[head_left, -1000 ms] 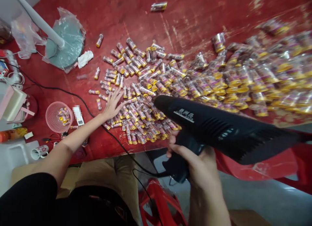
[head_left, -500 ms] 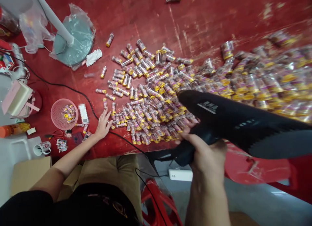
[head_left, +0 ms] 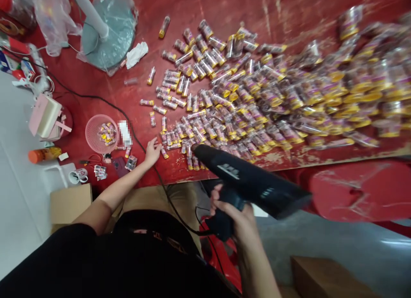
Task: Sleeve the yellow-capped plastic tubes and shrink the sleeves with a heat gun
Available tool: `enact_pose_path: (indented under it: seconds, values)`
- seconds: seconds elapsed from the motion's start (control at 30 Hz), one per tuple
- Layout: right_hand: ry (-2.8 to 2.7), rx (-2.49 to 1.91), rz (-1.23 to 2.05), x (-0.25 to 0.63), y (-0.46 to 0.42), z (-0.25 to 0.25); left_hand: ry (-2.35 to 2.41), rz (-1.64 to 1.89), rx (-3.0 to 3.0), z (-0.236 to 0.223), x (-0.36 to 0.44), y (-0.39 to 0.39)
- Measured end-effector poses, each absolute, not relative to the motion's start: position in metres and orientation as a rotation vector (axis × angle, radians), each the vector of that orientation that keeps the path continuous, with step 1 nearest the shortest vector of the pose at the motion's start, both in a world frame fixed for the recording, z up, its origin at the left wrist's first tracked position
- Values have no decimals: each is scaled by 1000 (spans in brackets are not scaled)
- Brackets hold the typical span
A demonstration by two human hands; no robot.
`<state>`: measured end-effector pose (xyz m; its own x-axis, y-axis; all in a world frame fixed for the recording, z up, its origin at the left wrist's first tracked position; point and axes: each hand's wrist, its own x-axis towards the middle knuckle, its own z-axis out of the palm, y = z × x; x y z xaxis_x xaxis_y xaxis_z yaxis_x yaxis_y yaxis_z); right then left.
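A black heat gun (head_left: 253,180) is in my right hand (head_left: 236,212), whose fingers wrap round its handle. Its nozzle points left, above the near-left part of a wide spread of small clear tubes (head_left: 244,118) with yellow ends and printed wrap. My left hand (head_left: 153,152) lies on the red table (head_left: 192,174) at the left end of the spread, fingers stretched out and holding nothing. One small tube (head_left: 164,153) lies just right of its fingertips; whether they touch is unclear. The gun's body hides some of the tubes behind it.
A pink basket (head_left: 96,141) with a few tubes stands left, near a mug (head_left: 78,175) and a phone (head_left: 119,166). Behind rises a lamp base (head_left: 117,37) in plastic. A black cord (head_left: 136,139) crosses the table. Red stools (head_left: 362,191) stand at the front edge.
The heat gun has moved left and farther from the camera, its nozzle now over the nearer left tubes. My left hand stays by the left end of the spread. The view has shifted.
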<state>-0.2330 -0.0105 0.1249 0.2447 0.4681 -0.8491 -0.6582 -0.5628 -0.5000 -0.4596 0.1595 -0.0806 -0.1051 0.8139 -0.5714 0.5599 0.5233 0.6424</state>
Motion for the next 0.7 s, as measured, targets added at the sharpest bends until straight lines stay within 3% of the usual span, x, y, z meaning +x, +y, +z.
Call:
enact_pose_path:
  seconds: [0.2, 0.5, 0.7]
  values:
    - [183, -1501, 1598, -270, -9, 92, 1855, 301, 1069, -78, -459, 138]
    - [395, -1339, 1111, -254, -21, 102, 1819, 318, 995, -77, -455, 124]
    - [433, -1213, 1046, -216, -16, 90, 1859, 259, 1015, -72, -469, 139]
